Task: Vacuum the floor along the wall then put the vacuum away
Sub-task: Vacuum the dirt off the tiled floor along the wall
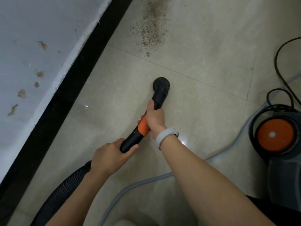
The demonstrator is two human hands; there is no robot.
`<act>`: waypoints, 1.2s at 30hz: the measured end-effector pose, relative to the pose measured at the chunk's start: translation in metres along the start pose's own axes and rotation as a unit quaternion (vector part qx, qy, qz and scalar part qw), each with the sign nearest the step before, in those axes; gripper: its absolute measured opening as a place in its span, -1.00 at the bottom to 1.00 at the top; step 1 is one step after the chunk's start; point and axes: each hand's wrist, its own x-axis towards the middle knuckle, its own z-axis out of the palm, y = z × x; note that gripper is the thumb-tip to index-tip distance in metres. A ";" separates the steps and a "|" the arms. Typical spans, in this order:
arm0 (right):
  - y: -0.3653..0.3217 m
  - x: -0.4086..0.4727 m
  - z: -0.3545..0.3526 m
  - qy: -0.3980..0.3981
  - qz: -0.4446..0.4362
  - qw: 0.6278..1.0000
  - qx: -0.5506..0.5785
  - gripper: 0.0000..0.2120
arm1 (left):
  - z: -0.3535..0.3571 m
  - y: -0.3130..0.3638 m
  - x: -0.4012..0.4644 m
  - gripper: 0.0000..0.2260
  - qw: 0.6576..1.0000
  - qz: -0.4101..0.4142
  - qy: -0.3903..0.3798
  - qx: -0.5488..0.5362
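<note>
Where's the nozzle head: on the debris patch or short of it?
Short of it. The round nozzle sits over bare tile; the debris patch lies farther ahead, beyond a grout line, apparently untouched.

The floor tiles (203, 51) look like glossy, smooth glazed stone or ceramic, catching light glints on the near right. Far ahead lies a gritty, rough patch of brown debris (151, 28). The wall (32, 38) at left is matt painted plaster, chipped in spots, over a dark skirting strip (68, 95). The vacuum wand (140, 129) is matt black and orange plastic; its hose (65, 188) is ribbed. The wristband (166, 136) looks like smooth rubber.
</note>
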 end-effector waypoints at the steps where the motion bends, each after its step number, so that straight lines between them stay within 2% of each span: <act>1: 0.007 -0.008 -0.014 0.020 0.009 0.999 0.025 -0.68 | 0.003 0.004 -0.005 -0.68 0.999 0.018 -0.022 0.026; 5: 0.035 -0.041 -0.067 0.130 0.053 0.985 0.096 -0.69 | 0.019 0.017 -0.021 -0.62 0.983 0.109 -0.097 0.108; 9: 0.071 -0.068 -0.100 0.231 0.088 0.957 0.154 -0.66 | 0.033 0.017 -0.033 -0.32 0.950 0.212 -0.159 0.166; 11: 0.080 -0.073 -0.101 0.253 0.091 0.950 0.159 -0.66 | 0.032 0.015 -0.035 -0.29 0.943 0.228 -0.160 0.180; 13: 0.075 -0.069 -0.096 0.237 0.075 0.956 0.154 -0.68 | 0.029 0.014 -0.036 -0.36 0.953 0.205 -0.155 0.163; 16: 0.054 -0.050 -0.079 0.151 0.049 0.981 0.109 -0.68 | 0.018 0.014 -0.039 -0.61 0.979 0.131 -0.120 0.097; 18: 0.039 -0.041 -0.067 0.090 0.048 0.991 0.082 -0.69 | 0.008 0.007 -0.042 -0.65 0.989 0.085 -0.100 0.067; 20: 0.035 -0.036 -0.058 0.069 0.060 0.991 0.098 -0.59 | 0.001 -0.005 -0.049 -0.61 0.990 0.054 -0.108 0.068; 23: 0.049 -0.048 -0.051 0.089 0.077 0.987 0.109 -0.55 | -0.001 -0.019 -0.060 -0.53 0.981 0.023 -0.183 0.065; 26: 0.082 -0.072 -0.044 0.107 0.109 0.982 0.107 -0.60 | 0.006 -0.024 -0.063 -0.51 0.963 0.018 -0.264 -0.045; 29: 0.112 -0.092 -0.034 0.097 0.133 0.985 0.055 -0.46 | 0.002 -0.036 -0.069 -0.51 0.921 0.003 -0.368 -0.130; 31: 0.121 -0.106 -0.024 0.073 0.144 0.986 0.044 -0.46 | -0.005 -0.050 -0.075 -0.46 0.887 -0.026 -0.430 -0.167; 33: 0.129 -0.114 -0.011 0.040 0.156 0.986 0.041 -0.47 | -0.008 -0.066 -0.081 -0.35 0.873 -0.044 -0.453 -0.174; 36: 0.122 -0.116 0.004 0.016 0.144 0.989 0.022 -0.48 | -0.010 -0.076 -0.087 -0.29 0.889 -0.060 -0.415 -0.184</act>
